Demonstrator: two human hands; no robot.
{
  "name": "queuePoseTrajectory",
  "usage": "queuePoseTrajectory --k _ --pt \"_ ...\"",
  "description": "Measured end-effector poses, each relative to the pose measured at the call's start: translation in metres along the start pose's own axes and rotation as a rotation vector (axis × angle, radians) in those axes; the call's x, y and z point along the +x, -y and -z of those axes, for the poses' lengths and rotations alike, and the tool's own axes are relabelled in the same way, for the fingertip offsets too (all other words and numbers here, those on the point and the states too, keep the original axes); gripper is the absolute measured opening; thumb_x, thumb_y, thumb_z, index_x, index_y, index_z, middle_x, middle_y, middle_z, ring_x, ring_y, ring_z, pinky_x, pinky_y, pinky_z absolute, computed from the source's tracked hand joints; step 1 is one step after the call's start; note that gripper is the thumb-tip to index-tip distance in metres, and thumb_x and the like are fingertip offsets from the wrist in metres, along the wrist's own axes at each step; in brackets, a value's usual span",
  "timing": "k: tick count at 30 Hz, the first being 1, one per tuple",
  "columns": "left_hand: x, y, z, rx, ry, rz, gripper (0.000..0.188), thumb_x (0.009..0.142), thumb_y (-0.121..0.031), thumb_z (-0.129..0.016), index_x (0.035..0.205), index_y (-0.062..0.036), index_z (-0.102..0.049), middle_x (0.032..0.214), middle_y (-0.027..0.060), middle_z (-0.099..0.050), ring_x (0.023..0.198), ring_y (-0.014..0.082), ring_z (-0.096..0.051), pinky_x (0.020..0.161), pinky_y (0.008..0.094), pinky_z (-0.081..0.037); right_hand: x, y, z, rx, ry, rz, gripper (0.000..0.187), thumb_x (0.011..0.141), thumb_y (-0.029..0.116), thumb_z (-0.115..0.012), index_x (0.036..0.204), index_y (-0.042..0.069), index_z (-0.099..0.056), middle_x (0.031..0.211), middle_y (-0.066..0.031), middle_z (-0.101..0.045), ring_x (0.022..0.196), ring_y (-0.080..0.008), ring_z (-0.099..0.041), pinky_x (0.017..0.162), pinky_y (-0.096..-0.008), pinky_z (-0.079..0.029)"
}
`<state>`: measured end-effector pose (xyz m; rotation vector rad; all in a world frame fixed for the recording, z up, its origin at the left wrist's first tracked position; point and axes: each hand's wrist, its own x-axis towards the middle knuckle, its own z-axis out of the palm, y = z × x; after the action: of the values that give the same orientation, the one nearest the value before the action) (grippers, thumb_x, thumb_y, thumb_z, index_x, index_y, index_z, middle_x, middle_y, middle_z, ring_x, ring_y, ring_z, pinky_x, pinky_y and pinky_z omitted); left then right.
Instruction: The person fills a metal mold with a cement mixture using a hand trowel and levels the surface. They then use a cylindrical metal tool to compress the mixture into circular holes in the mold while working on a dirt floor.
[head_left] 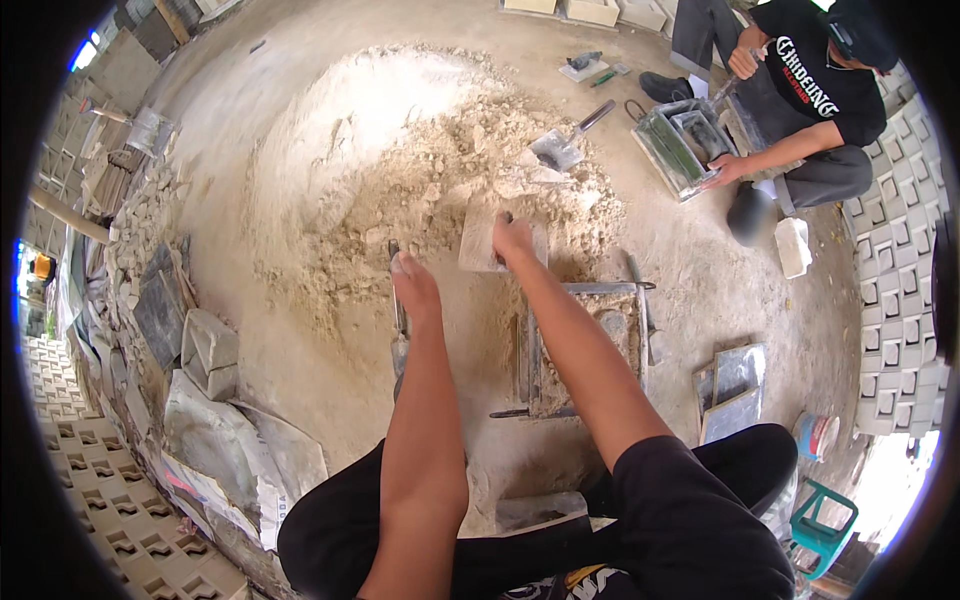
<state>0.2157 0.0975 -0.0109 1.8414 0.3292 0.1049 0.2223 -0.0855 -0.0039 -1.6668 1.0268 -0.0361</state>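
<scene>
My left hand (416, 286) is closed round the handle of a trowel (399, 352), whose blade points back toward me, partly behind my forearm. My right hand (513, 240) grips a flat rectangular float (480, 243) at the near edge of a heap of pale sandy mix (430, 165). Beneath and beside my right forearm lies a rectangular metal mould (643, 345) with sandy mix in it. Another trowel (557, 150) rests on the heap's right side, its handle pointing away to the right.
At the upper right a co-worker sits holding a metal mould (655, 150). Flat grey plates (735, 385) and a small bucket (816, 437) lie right of my knee, near a green stool (822, 528). Rubble and sacks (215, 440) line the left; patterned blocks (905, 290) stack at right.
</scene>
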Motion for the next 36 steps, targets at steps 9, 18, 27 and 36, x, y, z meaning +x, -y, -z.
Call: queuePoseTrajectory --k 9,18,27,36 --pt "-0.012 -0.023 0.008 0.031 0.076 -0.074 0.048 0.100 -0.036 -0.035 0.110 0.0059 -0.057 0.102 0.0275 -0.061 0.097 0.0419 -0.057 0.085 0.0435 -0.043 -0.055 0.018 0.007 -0.162 0.042 0.186 0.055 0.092 0.044 -0.050 0.091 -0.010 -0.061 0.082 -0.0276 -0.066 0.081 -0.0400 -0.067 0.076 -0.0467 -0.051" --pt "-0.022 -0.023 0.008 -0.036 -0.012 -0.256 0.050 0.100 -0.039 -0.037 0.090 0.0065 -0.055 0.077 0.0212 -0.056 0.073 0.0339 -0.050 0.072 0.0427 -0.041 -0.116 0.033 0.097 -0.069 0.165 0.357 0.046 0.094 0.046 -0.052 0.082 0.002 -0.057 0.064 -0.0098 -0.055 0.049 -0.0219 -0.054 0.048 -0.0371 -0.043" --pt "-0.112 -0.009 -0.020 0.067 0.557 -0.176 0.065 0.099 -0.051 -0.033 0.101 0.0080 -0.058 0.088 0.0253 -0.061 0.087 0.0362 -0.057 0.082 0.0427 -0.044 -0.194 -0.023 0.284 -0.583 0.080 0.602 0.051 0.092 0.047 -0.053 0.081 -0.003 -0.059 0.070 -0.0195 -0.060 0.069 -0.0344 -0.060 0.067 -0.0437 -0.046" --pt "-0.240 -0.027 -0.021 0.208 0.707 -0.229 0.091 0.090 -0.072 -0.021 0.104 0.0071 -0.064 0.099 0.0334 -0.063 0.106 0.0446 -0.059 0.092 0.0469 -0.042 -0.229 -0.103 0.347 -1.061 0.083 0.738 0.045 0.092 0.044 -0.051 0.094 0.000 -0.059 0.090 -0.0238 -0.064 0.084 -0.0429 -0.061 0.076 -0.0497 -0.047"
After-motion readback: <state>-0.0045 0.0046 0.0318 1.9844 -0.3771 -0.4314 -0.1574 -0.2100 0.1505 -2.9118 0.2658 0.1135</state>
